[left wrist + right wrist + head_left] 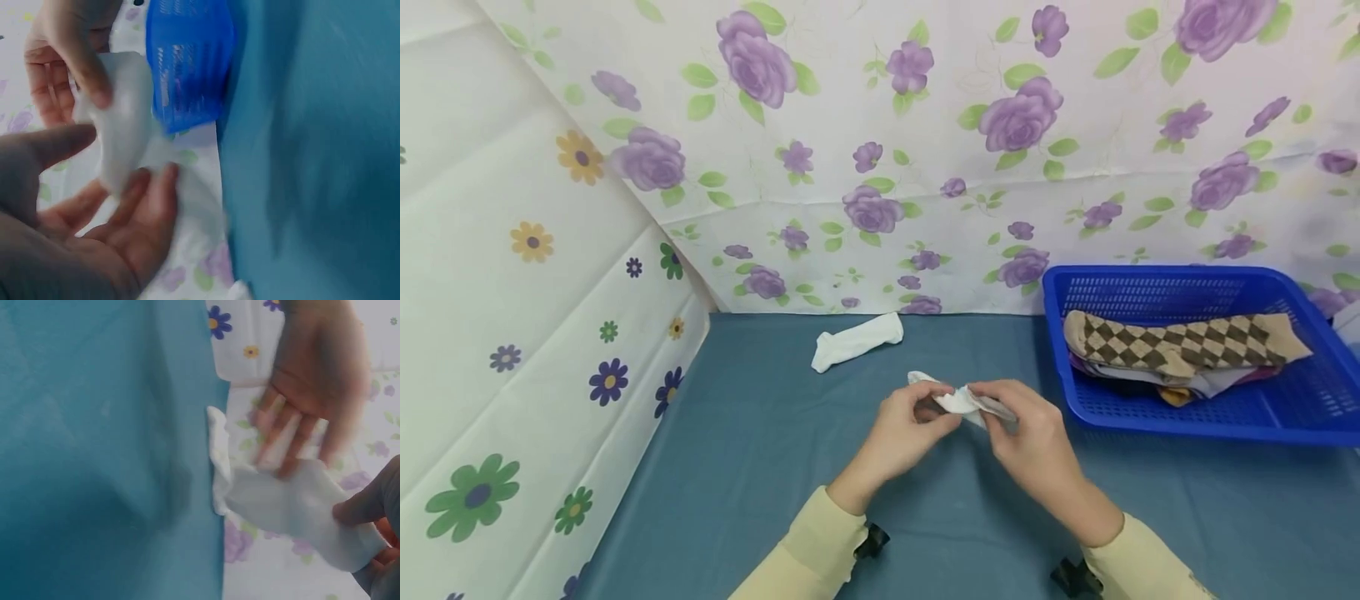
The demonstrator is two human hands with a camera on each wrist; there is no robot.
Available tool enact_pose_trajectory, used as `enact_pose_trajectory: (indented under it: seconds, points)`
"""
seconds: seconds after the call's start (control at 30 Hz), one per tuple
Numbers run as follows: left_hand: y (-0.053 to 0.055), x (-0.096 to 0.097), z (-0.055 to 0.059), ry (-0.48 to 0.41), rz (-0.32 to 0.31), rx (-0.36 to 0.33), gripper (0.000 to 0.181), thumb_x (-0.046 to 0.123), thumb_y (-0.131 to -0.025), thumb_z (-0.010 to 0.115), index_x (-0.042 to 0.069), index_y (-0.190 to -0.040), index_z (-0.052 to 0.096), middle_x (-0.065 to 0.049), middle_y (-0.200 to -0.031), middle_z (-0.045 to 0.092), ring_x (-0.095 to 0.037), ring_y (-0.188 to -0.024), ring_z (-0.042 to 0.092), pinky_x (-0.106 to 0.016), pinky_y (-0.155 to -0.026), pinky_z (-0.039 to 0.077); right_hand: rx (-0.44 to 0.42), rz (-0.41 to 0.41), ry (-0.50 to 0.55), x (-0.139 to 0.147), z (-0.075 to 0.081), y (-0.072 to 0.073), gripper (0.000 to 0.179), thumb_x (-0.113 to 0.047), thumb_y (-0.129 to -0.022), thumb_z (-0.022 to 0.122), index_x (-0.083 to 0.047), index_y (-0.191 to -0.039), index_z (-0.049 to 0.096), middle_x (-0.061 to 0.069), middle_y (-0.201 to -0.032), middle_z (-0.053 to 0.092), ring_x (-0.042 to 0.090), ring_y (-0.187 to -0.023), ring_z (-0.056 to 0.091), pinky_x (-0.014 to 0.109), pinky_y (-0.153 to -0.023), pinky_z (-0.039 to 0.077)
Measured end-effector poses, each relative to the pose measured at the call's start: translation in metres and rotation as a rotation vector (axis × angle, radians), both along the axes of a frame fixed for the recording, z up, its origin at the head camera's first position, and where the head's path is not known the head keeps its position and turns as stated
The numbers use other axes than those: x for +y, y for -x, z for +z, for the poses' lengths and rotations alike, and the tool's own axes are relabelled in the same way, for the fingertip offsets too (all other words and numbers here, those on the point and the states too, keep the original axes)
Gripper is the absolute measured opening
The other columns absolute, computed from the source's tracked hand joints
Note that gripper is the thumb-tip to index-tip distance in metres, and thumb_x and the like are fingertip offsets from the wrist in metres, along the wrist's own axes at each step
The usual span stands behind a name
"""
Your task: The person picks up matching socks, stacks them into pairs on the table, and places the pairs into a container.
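Note:
A white sock (275, 500) is held up over the blue table. My right hand (1030, 429) pinches one end between thumb and fingers. My left hand (902, 429) is beside the sock's middle; in the right wrist view its fingers look fairly straight, blurred, and overlap the sock's upper edge. In the left wrist view, the left thumb and fingers (165, 194) stand well apart at either side of the white cloth, and the sock's far part runs on past them. A second white sock (857, 342) lies flat on the table, up and left of my hands.
To the right stands a blue plastic basket (1195, 433) holding a stack of folded socks, with a brown-and-beige argyle sock (1180, 343) on top. A floral cloth (872, 208) hangs behind the table, and another flowered sheet (535, 317) slopes along the left side.

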State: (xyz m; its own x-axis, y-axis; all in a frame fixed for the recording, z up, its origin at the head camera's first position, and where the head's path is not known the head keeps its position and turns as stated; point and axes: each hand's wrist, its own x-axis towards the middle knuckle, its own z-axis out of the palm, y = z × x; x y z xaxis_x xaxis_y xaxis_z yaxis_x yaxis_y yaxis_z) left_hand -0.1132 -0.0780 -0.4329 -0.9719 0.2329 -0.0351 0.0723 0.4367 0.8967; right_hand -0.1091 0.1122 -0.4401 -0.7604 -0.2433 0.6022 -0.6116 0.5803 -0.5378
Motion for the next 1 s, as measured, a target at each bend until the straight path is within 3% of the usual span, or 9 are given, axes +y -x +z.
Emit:
enact_pose_trajectory:
  seconds: [0.13,0.2,0.33,0.47,0.53,0.63,0.73,0.87,1.0]
  points:
    - [-0.005,0.002,0.001,0.325,0.032,0.094,0.042,0.041,-0.079,0.073,0.021,-0.115,0.064,0.003,-0.091,0.064,-0.008,-0.066,0.057,-0.024,-0.054,0.045,0.001,0.072,-0.032,0.002,0.01,0.003,0.054,0.011,-0.078,0.065,-0.023,-0.12,0.062,-0.003,-0.115,0.06,0.009,-0.094,0.06,0.021,-0.063,0.049]
    - [-0.006,0.004,0.003,0.385,0.041,0.15,0.05,0.046,-0.076,0.074,0.022,-0.118,0.062,0.003,-0.099,0.062,-0.01,-0.074,0.058,-0.027,-0.059,0.047,-0.009,0.112,-0.066,0.002,0.015,0.004,0.059,0.013,-0.08,0.06,-0.025,-0.125,0.059,-0.003,-0.116,0.057,0.008,-0.092,0.056,0.018,-0.059,0.043]
    - [-0.005,0.009,0.008,0.237,-0.042,0.229,0.037,0.041,-0.083,0.069,0.025,-0.115,0.063,0.004,-0.101,0.063,-0.012,-0.072,0.059,-0.029,-0.063,0.05,-0.028,0.183,-0.12,0.0,0.022,0.004,0.054,0.012,-0.084,0.053,-0.023,-0.124,0.059,-0.005,-0.111,0.056,0.007,-0.094,0.05,0.018,-0.067,0.04]
    - [-0.001,0.012,0.014,0.081,-0.128,0.224,0.012,0.027,-0.094,0.057,0.026,-0.1,0.068,0.004,-0.058,0.056,-0.013,-0.036,0.041,-0.024,-0.04,0.039,-0.027,0.203,-0.123,-0.001,0.028,0.003,0.036,-0.003,-0.088,0.062,-0.024,-0.118,0.062,-0.008,-0.106,0.056,0.005,-0.096,0.048,0.021,-0.073,0.043]
    - [0.001,0.013,0.015,0.059,-0.14,0.23,0.013,0.025,-0.095,0.055,0.025,-0.093,0.068,0.002,-0.048,0.047,-0.011,-0.033,0.038,-0.022,-0.038,0.034,-0.017,0.183,-0.12,-0.001,0.032,0.002,0.03,-0.013,-0.087,0.067,-0.026,-0.114,0.064,-0.011,-0.105,0.057,0.004,-0.097,0.05,0.021,-0.076,0.045]
    - [0.001,0.014,0.015,0.029,-0.159,0.236,0.016,0.028,-0.095,0.055,0.023,-0.084,0.066,0.002,-0.049,0.047,-0.01,-0.034,0.039,-0.022,-0.038,0.035,0.002,0.155,-0.103,0.0,0.037,0.002,0.021,-0.019,-0.085,0.069,-0.025,-0.105,0.067,-0.012,-0.102,0.06,0.004,-0.097,0.055,0.023,-0.077,0.049]
    - [0.002,0.015,0.013,-0.004,-0.166,0.251,0.019,0.035,-0.093,0.057,0.022,-0.084,0.067,0.004,-0.061,0.059,-0.006,-0.045,0.05,-0.021,-0.045,0.043,-0.002,0.099,-0.08,0.001,0.04,0.002,0.014,-0.017,-0.086,0.068,-0.023,-0.099,0.067,-0.011,-0.097,0.063,0.004,-0.092,0.059,0.025,-0.074,0.052]
    - [0.004,0.013,0.009,-0.015,-0.116,0.286,0.017,0.037,-0.09,0.061,0.022,-0.092,0.07,0.007,-0.082,0.069,-0.002,-0.063,0.061,-0.021,-0.056,0.05,-0.024,0.017,-0.044,0.002,0.041,0.003,0.012,-0.014,-0.088,0.065,-0.018,-0.099,0.062,-0.006,-0.093,0.064,0.006,-0.087,0.062,0.028,-0.068,0.054]
    - [0.006,0.005,0.008,-0.012,-0.066,0.277,0.015,0.035,-0.086,0.066,0.023,-0.092,0.071,0.009,-0.083,0.069,-0.004,-0.066,0.06,-0.022,-0.057,0.05,0.002,-0.036,0.001,0.003,0.04,0.005,0.012,-0.009,-0.088,0.064,-0.014,-0.099,0.062,-0.001,-0.093,0.066,0.01,-0.082,0.064,0.028,-0.06,0.054]
